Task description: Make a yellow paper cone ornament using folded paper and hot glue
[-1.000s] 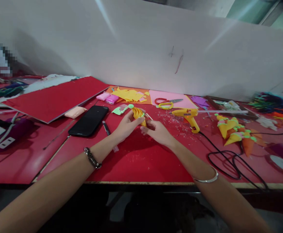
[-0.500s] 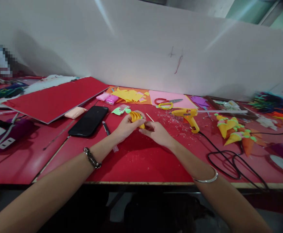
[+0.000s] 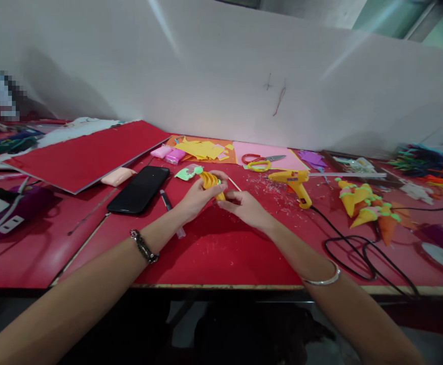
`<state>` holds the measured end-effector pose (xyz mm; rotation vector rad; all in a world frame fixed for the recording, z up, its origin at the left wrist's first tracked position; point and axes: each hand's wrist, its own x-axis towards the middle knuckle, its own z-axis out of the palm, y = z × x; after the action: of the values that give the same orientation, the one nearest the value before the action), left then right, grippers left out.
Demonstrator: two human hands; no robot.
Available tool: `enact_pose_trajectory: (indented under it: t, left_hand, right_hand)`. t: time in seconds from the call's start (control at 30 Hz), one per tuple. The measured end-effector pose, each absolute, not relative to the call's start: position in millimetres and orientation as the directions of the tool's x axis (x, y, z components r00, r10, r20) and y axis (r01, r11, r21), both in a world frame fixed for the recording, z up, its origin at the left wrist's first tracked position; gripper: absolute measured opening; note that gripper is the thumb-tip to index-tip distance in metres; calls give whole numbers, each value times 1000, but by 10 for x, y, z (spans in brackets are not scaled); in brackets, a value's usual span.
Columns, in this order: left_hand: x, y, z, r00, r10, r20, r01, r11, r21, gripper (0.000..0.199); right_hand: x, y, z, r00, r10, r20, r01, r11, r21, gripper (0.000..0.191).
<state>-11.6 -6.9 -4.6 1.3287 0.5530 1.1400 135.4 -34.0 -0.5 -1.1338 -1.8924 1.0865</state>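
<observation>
Near the middle of the red table, my left hand [image 3: 199, 198] is closed around a small yellow ridged piece [image 3: 209, 179] with a bit of green on it. My right hand [image 3: 246, 208] grips the lower right end of the same piece between thumb and fingers. A thin pale stick [image 3: 235, 184] shows just beyond my right hand. Behind my left hand lies a light green packet [image 3: 185, 173]. A capped pen [image 3: 166, 201] lies left of my left hand, partly under the wrist.
A black phone [image 3: 139, 190] and red board [image 3: 92, 152] lie left. Scissors [image 3: 259, 163] rest on paper at the back. Right are a yellow glue gun [image 3: 299, 190], its looped black cord [image 3: 358, 278] and yellow and orange cones [image 3: 365, 215]. The table's front edge [image 3: 221, 287] is near.
The yellow piece has tilted slightly to the left in my hands. Both hands have otherwise barely moved and keep their hold.
</observation>
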Motion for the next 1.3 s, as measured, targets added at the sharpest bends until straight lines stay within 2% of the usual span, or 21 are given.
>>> enact_pose_trajectory:
  t: [0.13,0.23,0.57,0.8,1.0,1.3]
  left_hand:
    - [-117,-60,-68,441,843,308,-368,-143,919,25]
    - [-118,-53,-88,444,838,317,-388,-139,911,28]
    - [-106,-41,-55,339,908,247,-327,-133,936,23]
    - [-138,-13,-74,338,895,291,-256,-210,943,24]
    - [-135,-26,-31,385,856,344,-248,-263,932,32]
    - [-145,13,-91,388,840,378,-242,-303,922,28]
  right_hand:
    - [1351,-336,-37,-438,897,57,302,207,-931,32]
    - [1344,-333,-36,-449,891,63,275,204,-940,31]
    - [1331,-347,-3,-349,933,90,243,183,-953,27]
    - [1321,-355,7,-346,934,90,199,167,-966,22]
    - [1330,-348,-9,-356,929,100,212,184,-960,28]
    - [1343,-326,-62,-368,922,117,274,228,-934,28]
